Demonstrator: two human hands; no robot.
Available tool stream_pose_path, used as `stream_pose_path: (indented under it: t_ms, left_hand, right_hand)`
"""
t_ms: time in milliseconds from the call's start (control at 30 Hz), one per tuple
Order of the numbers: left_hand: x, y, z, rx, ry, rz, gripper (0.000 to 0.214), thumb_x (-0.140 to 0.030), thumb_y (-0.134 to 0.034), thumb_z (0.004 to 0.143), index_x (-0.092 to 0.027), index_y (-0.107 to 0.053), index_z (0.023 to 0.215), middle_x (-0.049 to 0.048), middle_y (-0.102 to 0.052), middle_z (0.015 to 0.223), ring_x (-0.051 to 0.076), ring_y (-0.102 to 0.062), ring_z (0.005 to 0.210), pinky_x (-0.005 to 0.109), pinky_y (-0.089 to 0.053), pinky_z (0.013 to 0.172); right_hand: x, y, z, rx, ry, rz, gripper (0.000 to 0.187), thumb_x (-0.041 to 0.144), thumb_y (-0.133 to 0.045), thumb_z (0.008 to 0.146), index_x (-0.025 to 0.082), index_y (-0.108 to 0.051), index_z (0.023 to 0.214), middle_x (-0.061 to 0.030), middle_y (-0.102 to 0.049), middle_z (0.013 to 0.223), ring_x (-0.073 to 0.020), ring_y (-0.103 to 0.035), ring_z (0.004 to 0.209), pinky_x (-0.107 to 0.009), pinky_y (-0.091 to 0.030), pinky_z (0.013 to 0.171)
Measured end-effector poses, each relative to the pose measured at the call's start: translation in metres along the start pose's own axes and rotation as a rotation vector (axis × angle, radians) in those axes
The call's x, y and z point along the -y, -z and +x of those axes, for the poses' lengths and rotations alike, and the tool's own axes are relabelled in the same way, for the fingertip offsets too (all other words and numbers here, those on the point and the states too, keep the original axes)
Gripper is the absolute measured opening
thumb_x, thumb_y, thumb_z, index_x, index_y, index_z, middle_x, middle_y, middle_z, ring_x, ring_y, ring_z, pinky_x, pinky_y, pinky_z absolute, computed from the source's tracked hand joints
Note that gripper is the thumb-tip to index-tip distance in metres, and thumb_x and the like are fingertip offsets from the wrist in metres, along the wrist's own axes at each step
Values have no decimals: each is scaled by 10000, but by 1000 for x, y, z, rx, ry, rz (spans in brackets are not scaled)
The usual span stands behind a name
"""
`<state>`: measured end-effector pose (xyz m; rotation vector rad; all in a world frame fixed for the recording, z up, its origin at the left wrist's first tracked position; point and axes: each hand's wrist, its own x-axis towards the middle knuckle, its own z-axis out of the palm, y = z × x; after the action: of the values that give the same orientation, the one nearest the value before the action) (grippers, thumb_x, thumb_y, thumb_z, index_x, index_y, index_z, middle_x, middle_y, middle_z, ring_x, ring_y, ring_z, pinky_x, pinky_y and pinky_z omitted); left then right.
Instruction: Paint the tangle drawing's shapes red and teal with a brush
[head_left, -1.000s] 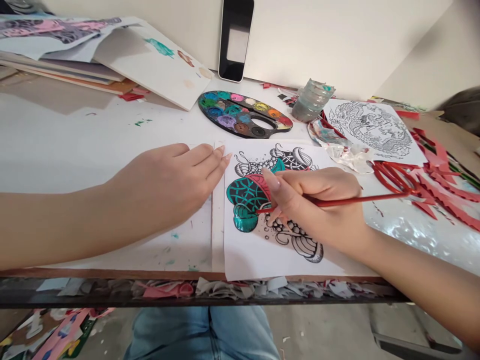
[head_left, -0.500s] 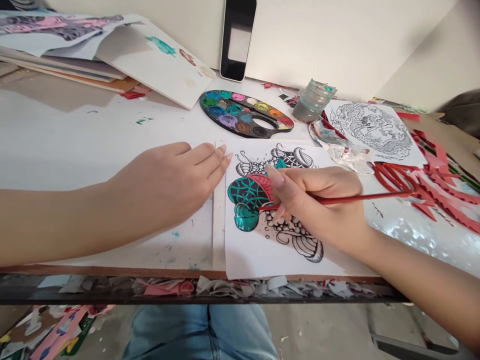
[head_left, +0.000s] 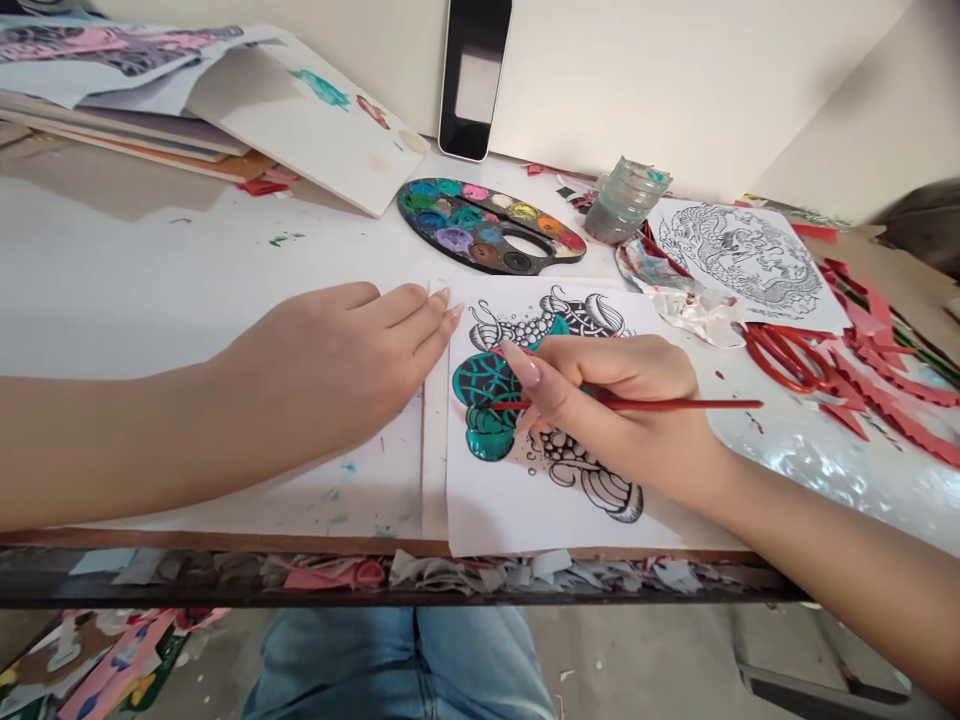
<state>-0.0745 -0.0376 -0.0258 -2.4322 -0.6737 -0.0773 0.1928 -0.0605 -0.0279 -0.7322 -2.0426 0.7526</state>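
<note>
My right hand point(head_left: 622, 395) is closed around a thin red paintbrush point(head_left: 682, 405). The brush tip touches the teal-painted part of a black-and-white patterned drawing on a paper sheet point(head_left: 495, 520). Teal covers several rounded shapes at the drawing's left, the lowest one shiny; a bit of red shows by my thumb. My hand hides the drawing's middle. My left hand point(head_left: 352, 350) lies flat, palm down, with its fingers stretched out and fingertips at the sheet's left edge, holding nothing.
Behind the sheet lies a paint palette point(head_left: 495, 262) of many colours, with a cloudy plastic water cup point(head_left: 626, 205) beside it. Red-handled scissors point(head_left: 787, 360), red paper scraps and a dragon drawing point(head_left: 750, 255) are at the right. A phone point(head_left: 474, 80) leans on the wall; boards point(head_left: 322, 130) stack at left.
The brush has swung in my right hand: its rear end now points more level, and its tip has moved slightly left and up. My left hand stays almost still.
</note>
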Motion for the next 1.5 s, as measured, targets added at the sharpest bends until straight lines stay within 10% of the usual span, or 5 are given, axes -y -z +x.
stream_pose_path:
  t_ms: [1500]
  left_hand:
    - [-1,-3,1,-143,-66,128,536,72,-414,1021,28,-762,1426,225,-825,1437,296,-849,1183,388,-694,795]
  right_hand:
    - [-1,1,2,-28,101,90,633,194,-637,1188,198,-373,613,61,-411,524,-80,-362,502,-290,-332,508]
